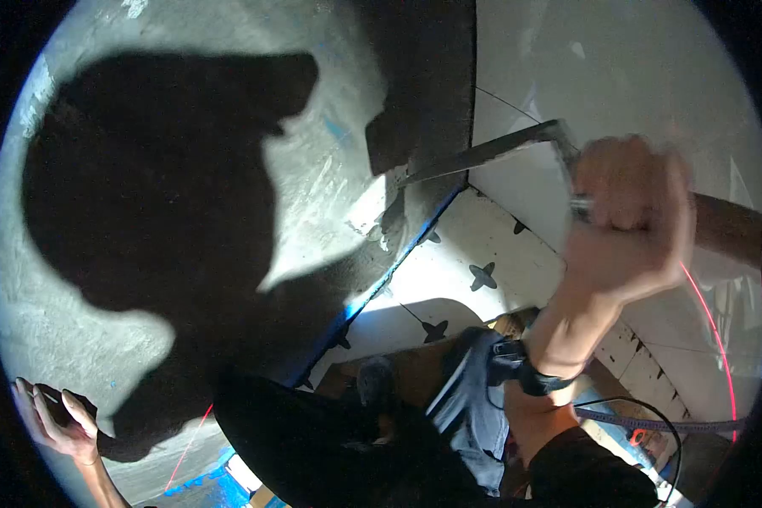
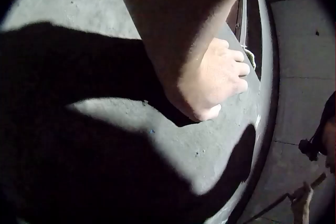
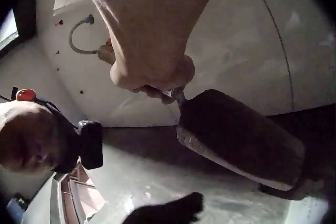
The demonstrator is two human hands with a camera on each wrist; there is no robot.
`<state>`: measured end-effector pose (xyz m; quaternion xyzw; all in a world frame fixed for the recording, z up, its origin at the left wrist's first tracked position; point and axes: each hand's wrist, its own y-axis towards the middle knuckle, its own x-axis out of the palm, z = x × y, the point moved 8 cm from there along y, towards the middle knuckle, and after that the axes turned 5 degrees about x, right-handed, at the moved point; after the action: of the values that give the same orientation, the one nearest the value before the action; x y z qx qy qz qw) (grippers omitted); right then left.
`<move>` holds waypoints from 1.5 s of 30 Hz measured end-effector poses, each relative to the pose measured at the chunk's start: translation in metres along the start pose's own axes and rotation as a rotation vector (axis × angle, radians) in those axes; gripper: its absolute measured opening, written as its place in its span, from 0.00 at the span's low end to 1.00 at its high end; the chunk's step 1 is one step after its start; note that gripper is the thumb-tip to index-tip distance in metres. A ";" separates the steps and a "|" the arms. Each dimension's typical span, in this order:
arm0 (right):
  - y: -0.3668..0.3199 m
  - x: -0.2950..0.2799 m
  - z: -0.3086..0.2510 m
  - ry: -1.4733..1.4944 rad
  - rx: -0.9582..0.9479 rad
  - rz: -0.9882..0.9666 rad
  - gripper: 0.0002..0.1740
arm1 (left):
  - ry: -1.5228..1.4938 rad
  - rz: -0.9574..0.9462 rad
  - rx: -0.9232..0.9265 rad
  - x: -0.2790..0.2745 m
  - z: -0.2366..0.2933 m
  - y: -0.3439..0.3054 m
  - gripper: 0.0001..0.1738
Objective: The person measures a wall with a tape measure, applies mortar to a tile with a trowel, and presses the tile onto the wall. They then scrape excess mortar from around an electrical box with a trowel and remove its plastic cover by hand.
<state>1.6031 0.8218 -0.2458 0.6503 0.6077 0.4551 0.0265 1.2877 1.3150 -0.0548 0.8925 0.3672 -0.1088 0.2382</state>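
In the head view my right hand [image 1: 626, 212] grips a trowel by its handle, and the blade [image 1: 483, 152] points left with its tip close to the grey wall [image 1: 330, 186]. The right wrist view shows the fingers wrapped around the handle and the long, round-ended blade [image 3: 241, 137] reaching away to the lower right. My left hand [image 1: 63, 427] is at the far lower left, against the grey surface. From the left wrist, that hand [image 2: 218, 79] rests by the surface's edge, fingers pointing toward the edge.
White tiles with black cross-shaped pieces [image 1: 483, 276] meet the grey wall along a blue strip [image 1: 398, 262]. Larger pale tiles [image 1: 516, 195] cover the adjoining side. A black cable [image 1: 677, 440] loops at the lower right. A red laser line [image 1: 711, 326] crosses the pale surface. A large shadow falls across the wall.
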 end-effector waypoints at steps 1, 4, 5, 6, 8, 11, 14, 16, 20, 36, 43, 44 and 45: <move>-0.010 0.001 0.025 0.009 0.049 0.061 0.17 | 0.003 -0.006 0.002 0.000 0.003 0.002 0.27; -0.079 -0.003 0.135 -0.404 0.454 0.290 0.15 | 0.056 -0.025 0.018 -0.001 0.002 0.004 0.26; -0.092 -0.008 0.153 -0.336 0.460 0.242 0.15 | 0.084 -0.031 0.027 -0.002 0.002 0.004 0.26; -0.083 -0.004 0.135 -0.196 0.435 0.254 0.17 | 0.057 -0.007 -0.004 0.000 0.000 0.001 0.26; -0.063 -0.010 0.091 -0.174 0.343 0.244 0.21 | 0.011 -0.043 -0.075 -0.002 -0.006 -0.009 0.25; -0.024 -0.014 0.028 -0.104 0.124 0.201 0.20 | 0.067 -0.031 -0.135 -0.001 -0.004 -0.014 0.25; 0.004 -0.018 -0.011 0.047 -0.002 -0.077 0.19 | 0.109 -0.119 -0.180 0.006 -0.021 -0.052 0.28; 0.013 -0.023 -0.024 0.059 -0.024 -0.089 0.18 | 0.085 -0.131 -0.200 0.007 -0.036 -0.078 0.26; 0.032 -0.028 -0.050 0.085 -0.078 -0.092 0.17 | -0.077 0.042 -0.446 0.009 -0.014 -0.029 0.23; 0.026 -0.016 -0.003 0.041 -0.078 -0.283 0.17 | 0.003 0.110 -0.134 0.014 -0.021 -0.047 0.25; -0.050 -0.031 0.134 -0.198 0.426 0.287 0.17 | 0.005 0.074 -0.143 0.007 -0.028 -0.052 0.26; -0.050 -0.041 0.123 -0.105 0.356 0.285 0.18 | 0.022 0.068 -0.159 0.004 -0.028 -0.059 0.26; -0.054 -0.053 0.115 -0.015 0.308 0.290 0.18 | 0.029 0.044 -0.164 0.000 -0.030 -0.063 0.26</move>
<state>1.6414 0.8523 -0.3741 0.7308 0.5699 0.3508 -0.1344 1.2436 1.3696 -0.0507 0.8793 0.3586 -0.0601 0.3077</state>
